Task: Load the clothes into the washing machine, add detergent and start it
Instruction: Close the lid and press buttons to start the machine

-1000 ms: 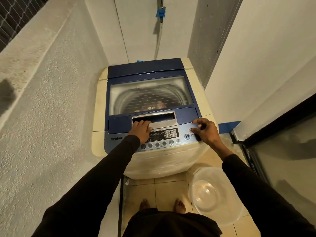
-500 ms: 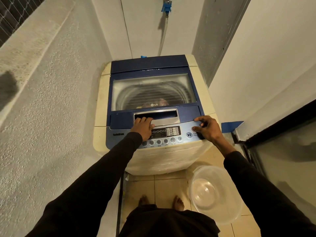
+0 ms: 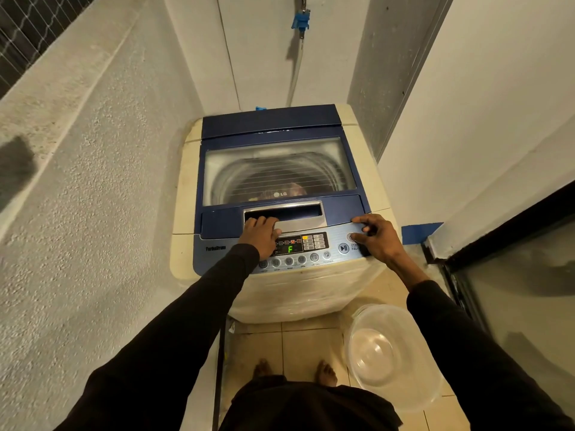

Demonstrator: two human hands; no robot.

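The left hand (image 3: pixel 261 233) lies flat on the front of the washing machine (image 3: pixel 280 213), its straight fingers reaching onto the silver lid handle (image 3: pixel 292 217) at the near edge of the lid, its heel over the left end of the control panel (image 3: pixel 311 247); it grips nothing. The right hand (image 3: pixel 378 236) rests at the panel's right end, fingers loosely spread and relaxed, with a fingertip (image 3: pixel 354 236) on or just at a round button near the machine's front right corner; whether it presses cannot be told. Between the two hands the display (image 3: pixel 289 248) is lit, showing a green "F" and a few small red and yellow indicators, and a play/pause button (image 3: pixel 343 247) sits just left of the right hand. A row of round buttons runs along the panel's near edge. The blue-framed lid (image 3: pixel 277 169) is closed, and through its clear window the drum shows with some clothes (image 3: pixel 292 189) dimly visible low inside, near the LG mark. The machine stands in a narrow alcove against the rear wall, with a rough plastered wall (image 3: pixel 77 197) along its left side. On the tiled floor (image 3: pixel 298 343) by the machine's front right corner sits a clear plastic basin (image 3: pixel 392 359), just right of the person's bare feet (image 3: pixel 325 371). A hose with a blue tap fitting (image 3: pixel 300 21) hangs on the wall behind.
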